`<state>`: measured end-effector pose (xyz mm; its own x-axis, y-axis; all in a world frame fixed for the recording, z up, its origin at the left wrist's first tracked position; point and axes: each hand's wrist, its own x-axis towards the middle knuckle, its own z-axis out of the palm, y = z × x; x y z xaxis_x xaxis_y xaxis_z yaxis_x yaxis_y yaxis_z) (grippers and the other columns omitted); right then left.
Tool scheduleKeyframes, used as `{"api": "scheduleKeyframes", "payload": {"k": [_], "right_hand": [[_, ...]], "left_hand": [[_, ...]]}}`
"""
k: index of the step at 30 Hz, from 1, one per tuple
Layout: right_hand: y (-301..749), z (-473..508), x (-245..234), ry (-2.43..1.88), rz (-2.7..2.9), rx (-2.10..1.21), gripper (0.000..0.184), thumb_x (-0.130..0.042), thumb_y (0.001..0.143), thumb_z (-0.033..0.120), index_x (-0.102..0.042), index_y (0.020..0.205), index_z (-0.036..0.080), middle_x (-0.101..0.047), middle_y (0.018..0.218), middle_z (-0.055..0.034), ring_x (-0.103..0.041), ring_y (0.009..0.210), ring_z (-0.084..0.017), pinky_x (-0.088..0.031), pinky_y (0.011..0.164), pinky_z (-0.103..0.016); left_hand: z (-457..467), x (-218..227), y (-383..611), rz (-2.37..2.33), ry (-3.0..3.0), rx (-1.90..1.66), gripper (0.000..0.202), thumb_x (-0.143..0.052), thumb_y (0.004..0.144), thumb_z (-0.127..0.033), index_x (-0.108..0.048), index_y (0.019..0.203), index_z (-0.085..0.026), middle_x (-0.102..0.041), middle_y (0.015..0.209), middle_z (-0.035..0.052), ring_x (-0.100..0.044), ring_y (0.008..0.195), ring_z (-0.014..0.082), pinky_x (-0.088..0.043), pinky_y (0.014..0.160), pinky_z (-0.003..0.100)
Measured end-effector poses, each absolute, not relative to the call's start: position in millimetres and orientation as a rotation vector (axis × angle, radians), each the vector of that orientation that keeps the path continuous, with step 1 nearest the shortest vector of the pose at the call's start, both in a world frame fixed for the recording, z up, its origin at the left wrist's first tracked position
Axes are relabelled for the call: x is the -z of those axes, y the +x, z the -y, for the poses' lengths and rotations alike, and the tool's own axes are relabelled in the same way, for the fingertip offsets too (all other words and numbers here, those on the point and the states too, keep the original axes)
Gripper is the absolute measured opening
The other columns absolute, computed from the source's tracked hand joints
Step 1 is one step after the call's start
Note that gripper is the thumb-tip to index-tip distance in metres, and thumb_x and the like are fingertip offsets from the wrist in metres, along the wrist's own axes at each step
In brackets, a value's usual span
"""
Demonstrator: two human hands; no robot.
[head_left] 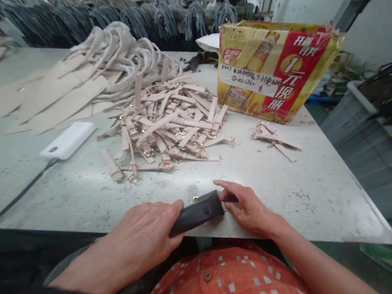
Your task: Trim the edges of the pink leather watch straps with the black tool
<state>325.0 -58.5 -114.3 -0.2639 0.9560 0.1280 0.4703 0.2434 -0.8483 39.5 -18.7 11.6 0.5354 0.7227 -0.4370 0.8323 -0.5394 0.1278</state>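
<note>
At the near edge of the grey table (18,164), my left hand (139,239) is closed around a dark strap (196,214) with a small hole in it. My right hand (245,206) pinches the strap's right end, where a gold glint of metal shows just above. A wide dark band runs from my left hand down across my lap. A heap of beige straps with gold buckles (171,126) lies a short way beyond my hands.
A yellow and red cardboard box (276,71) stands at the back right. A few loose beige straps (275,137) lie before it. A white power bank (68,140) with a cable sits left. Beige bag handles (109,61) are piled behind. A grey crate (375,140) stands right of the table.
</note>
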Motion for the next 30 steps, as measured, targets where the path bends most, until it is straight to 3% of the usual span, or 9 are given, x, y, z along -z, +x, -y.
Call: {"api": "scheduleKeyframes", "payload": {"k": [7,14,20,25,27,30], "right_hand": [[324.4,57.5,115.2,-1.330,1.815,-0.943,0.088,-0.066,0.088,0.002,-0.059,0.172,0.026,-0.085,0.113,-0.0053,-0.078,0.106,-0.026,-0.062,0.111,-0.048],[322.6,58.0,119.8,-1.286,1.818,-0.932,0.086,-0.065,0.086,0.003,-0.062,0.169,0.025,-0.085,0.114,-0.0058,-0.078,0.099,-0.024,-0.063,0.108,-0.046],[322.6,57.6,118.5,-1.287,1.813,-0.924,0.082,-0.066,0.086,0.005,-0.066,0.165,0.025,-0.086,0.113,-0.0059,-0.080,0.102,-0.025,-0.066,0.110,-0.048],[327.5,66.8,120.9,-1.316,1.778,-0.879,0.062,-0.065,0.096,0.022,-0.073,0.158,0.024,-0.087,0.105,-0.0078,-0.084,0.095,-0.027,-0.071,0.100,-0.045],[337.3,70.1,129.7,-1.368,1.731,-0.847,0.056,-0.062,0.103,0.032,-0.074,0.157,0.025,-0.088,0.106,-0.0083,-0.087,0.095,-0.028,-0.072,0.095,-0.043],[351.0,63.8,149.8,-1.391,1.755,-0.904,0.057,-0.075,0.099,0.048,-0.078,0.153,0.029,-0.091,0.107,-0.0077,-0.091,0.097,-0.034,-0.075,0.088,-0.040]], "left_hand": [[9.3,-8.5,39.4,-1.412,2.348,0.345,0.019,-0.062,0.099,-0.042,-0.075,0.104,-0.028,-0.086,0.087,0.0076,-0.085,0.087,0.0331,-0.053,0.075,0.037],[12.8,-25.7,16.3,-1.535,2.236,0.324,0.029,-0.060,0.096,-0.049,-0.078,0.105,-0.028,-0.087,0.088,0.0085,-0.084,0.082,0.0335,-0.054,0.075,0.039],[36.7,-25.6,28.6,-1.356,2.243,0.528,0.022,-0.060,0.104,-0.038,-0.078,0.109,-0.028,-0.091,0.099,0.0074,-0.087,0.091,0.0300,-0.057,0.077,0.036],[38.4,-25.6,49.1,-1.332,2.360,0.437,0.025,-0.068,0.106,-0.033,-0.080,0.126,-0.023,-0.092,0.114,0.0122,-0.088,0.113,0.0347,-0.065,0.100,0.042],[37.0,-30.4,54.0,-1.271,2.393,0.427,0.031,-0.071,0.106,-0.034,-0.081,0.130,-0.018,-0.092,0.120,0.0175,-0.089,0.116,0.0372,-0.067,0.100,0.043],[33.0,-36.2,53.3,-1.348,2.343,0.447,0.040,-0.077,0.104,-0.052,-0.085,0.128,-0.021,-0.094,0.112,0.0132,-0.090,0.109,0.0343,-0.068,0.089,0.037]]}}
